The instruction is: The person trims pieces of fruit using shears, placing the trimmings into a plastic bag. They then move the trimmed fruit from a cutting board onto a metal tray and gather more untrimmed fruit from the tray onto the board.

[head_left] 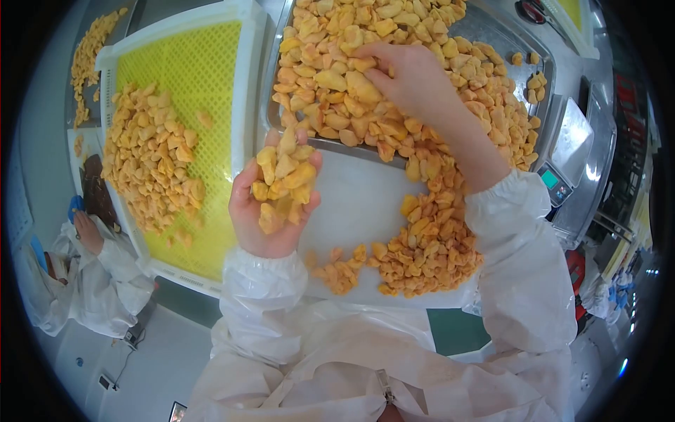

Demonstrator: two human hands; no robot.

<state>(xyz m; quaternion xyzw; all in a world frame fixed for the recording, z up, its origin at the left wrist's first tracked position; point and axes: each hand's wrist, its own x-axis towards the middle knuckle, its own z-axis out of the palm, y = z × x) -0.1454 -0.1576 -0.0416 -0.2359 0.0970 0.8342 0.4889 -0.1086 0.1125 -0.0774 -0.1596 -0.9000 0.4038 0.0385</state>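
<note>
At far left, a co-worker in a white garment (105, 285) is beside a rectangular white plastic-framed tray with yellow mesh (200, 63), which carries a pile of irregular yellow-orange pieces (151, 155). The left hand (254, 224), near the tray's right edge, is palm up, fingers curled into a cup around a handful of these pieces. Right of it, a flat white board (355, 193) bears a small cluster and a larger pile. Beyond, a shallow grey metal tray (489, 29) holds a large heap; over it the right hand (415, 79) pinches one piece between thumb and forefinger. At right sits a metal-topped scale with a green display (571, 144).
</note>
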